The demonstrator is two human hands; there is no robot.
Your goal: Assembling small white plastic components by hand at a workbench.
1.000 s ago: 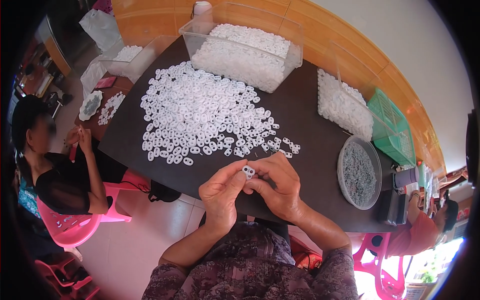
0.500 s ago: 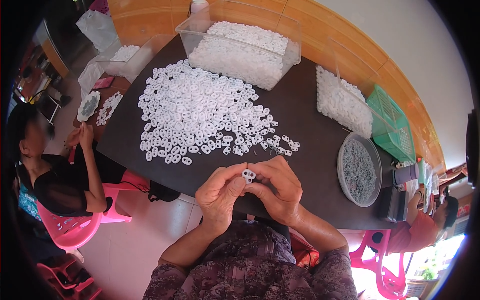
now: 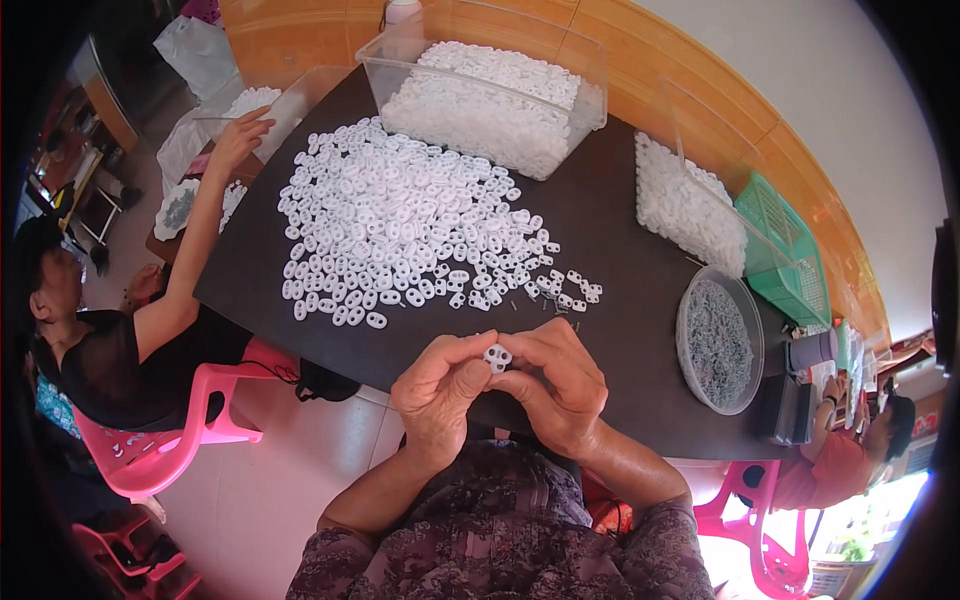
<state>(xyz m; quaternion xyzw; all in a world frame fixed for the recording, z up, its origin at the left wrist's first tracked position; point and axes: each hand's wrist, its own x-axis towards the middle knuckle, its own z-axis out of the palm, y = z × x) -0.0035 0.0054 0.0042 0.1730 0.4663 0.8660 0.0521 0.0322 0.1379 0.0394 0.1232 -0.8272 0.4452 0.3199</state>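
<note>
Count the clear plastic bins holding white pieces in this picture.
3: a middle bin behind the white pile, a right bin beside the green basket, and a left bin near the co-worker's raised hand. Others may be hidden.

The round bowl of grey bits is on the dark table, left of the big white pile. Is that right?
No: the round bowl of grey bits is on the dark table, but right of the big white pile, not left. The head view shows it.
</note>
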